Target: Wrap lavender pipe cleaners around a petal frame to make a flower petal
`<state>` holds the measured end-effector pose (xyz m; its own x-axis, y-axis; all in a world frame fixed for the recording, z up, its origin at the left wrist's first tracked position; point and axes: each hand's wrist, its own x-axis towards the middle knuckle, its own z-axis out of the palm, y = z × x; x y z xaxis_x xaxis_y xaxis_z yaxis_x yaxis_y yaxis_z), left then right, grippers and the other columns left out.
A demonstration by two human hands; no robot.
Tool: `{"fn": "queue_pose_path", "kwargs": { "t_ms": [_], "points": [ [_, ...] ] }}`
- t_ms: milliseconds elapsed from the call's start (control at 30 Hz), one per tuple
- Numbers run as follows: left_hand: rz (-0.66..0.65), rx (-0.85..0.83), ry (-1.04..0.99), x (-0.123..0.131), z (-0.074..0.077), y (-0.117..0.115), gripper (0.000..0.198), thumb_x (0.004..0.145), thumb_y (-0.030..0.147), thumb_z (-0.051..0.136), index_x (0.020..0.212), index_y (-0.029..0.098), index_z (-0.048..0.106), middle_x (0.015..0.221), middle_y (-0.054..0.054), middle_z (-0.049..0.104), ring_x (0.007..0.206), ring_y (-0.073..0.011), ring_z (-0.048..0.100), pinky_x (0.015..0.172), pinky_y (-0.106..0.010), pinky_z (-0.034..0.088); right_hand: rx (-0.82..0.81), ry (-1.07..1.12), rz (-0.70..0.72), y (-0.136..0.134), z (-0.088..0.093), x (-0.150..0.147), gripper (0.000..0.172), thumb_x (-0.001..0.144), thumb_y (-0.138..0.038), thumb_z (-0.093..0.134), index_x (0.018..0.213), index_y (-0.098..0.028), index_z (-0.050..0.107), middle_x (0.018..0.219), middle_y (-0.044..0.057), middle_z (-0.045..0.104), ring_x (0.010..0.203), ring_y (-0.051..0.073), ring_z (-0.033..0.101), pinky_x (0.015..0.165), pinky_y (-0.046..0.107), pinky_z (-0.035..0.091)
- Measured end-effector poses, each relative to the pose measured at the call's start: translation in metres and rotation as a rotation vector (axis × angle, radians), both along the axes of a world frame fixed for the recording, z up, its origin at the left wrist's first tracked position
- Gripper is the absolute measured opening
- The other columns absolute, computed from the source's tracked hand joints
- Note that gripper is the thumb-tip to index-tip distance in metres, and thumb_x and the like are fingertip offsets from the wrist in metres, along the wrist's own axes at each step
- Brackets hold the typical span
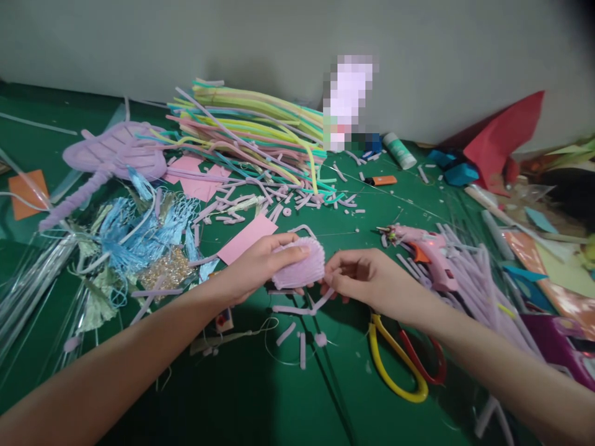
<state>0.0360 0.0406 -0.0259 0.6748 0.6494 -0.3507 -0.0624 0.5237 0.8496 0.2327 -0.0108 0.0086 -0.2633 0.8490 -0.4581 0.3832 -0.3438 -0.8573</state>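
Note:
My left hand (260,266) is closed on a lilac fuzzy piece (304,265) built from rows of pipe cleaner, its thumb lying across the top. At the piece's right edge, my right hand (365,277) pinches a lilac pipe cleaner (322,301) that bends down and to the left. Whether that strip is joined to the piece, I cannot tell. Short lilac cuttings (302,350) lie on the green table below. Scissors (400,365) with one yellow and one red handle rest under my right forearm, blades hidden.
A pink hot glue gun (430,248) lies to the right, beside a bundle of lilac pipe cleaners (483,291). Multicoloured pipe cleaners (251,130) are piled at the back. Blue tassels (125,232), gold beads (167,272) and a lilac wing-shaped piece (116,152) occupy the left.

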Motion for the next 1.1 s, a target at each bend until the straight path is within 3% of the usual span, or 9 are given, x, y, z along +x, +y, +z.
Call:
{"fn": "queue_pose_path", "kwargs": {
  "t_ms": [333, 600, 1100],
  "points": [
    [-0.011, -0.022, -0.003, 0.0009, 0.0005, 0.0007, 0.026, 0.082, 0.039, 0.068, 0.092, 0.016, 0.063, 0.078, -0.002, 0.064, 0.066, -0.0139, 0.061, 0.056, -0.025, 0.053, -0.096, 0.084, -0.044, 0.005, -0.0026, -0.0006, 0.012, 0.074, -0.029, 0.069, 0.073, -0.018, 0.064, 0.064, 0.0, 0.067, 0.058, 0.012, 0.062, 0.05, 0.02, 0.047],
    [-0.015, 0.007, 0.032, 0.0003, 0.0006, 0.0001, 0.025, 0.083, 0.039, 0.067, 0.09, 0.015, 0.064, 0.077, -0.001, 0.063, 0.065, -0.0117, 0.059, 0.055, -0.02, 0.049, -0.129, 0.113, -0.008, 0.007, -0.0024, -0.0002, 0.01, 0.074, -0.024, 0.068, 0.072, -0.017, 0.062, 0.064, 0.0, 0.067, 0.057, 0.01, 0.061, 0.05, 0.018, 0.048],
    [-0.027, -0.022, 0.001, 0.0005, 0.0, 0.0, 0.026, 0.083, 0.04, 0.068, 0.089, 0.015, 0.063, 0.074, -0.001, 0.063, 0.062, -0.0113, 0.059, 0.054, -0.022, 0.052, -0.064, 0.092, -0.054, 0.0062, -0.006, -0.0063, 0.013, 0.067, -0.021, 0.069, 0.062, -0.018, 0.058, 0.057, -0.003, 0.062, 0.053, 0.009, 0.055, 0.049, 0.018, 0.047]
  ]
}}
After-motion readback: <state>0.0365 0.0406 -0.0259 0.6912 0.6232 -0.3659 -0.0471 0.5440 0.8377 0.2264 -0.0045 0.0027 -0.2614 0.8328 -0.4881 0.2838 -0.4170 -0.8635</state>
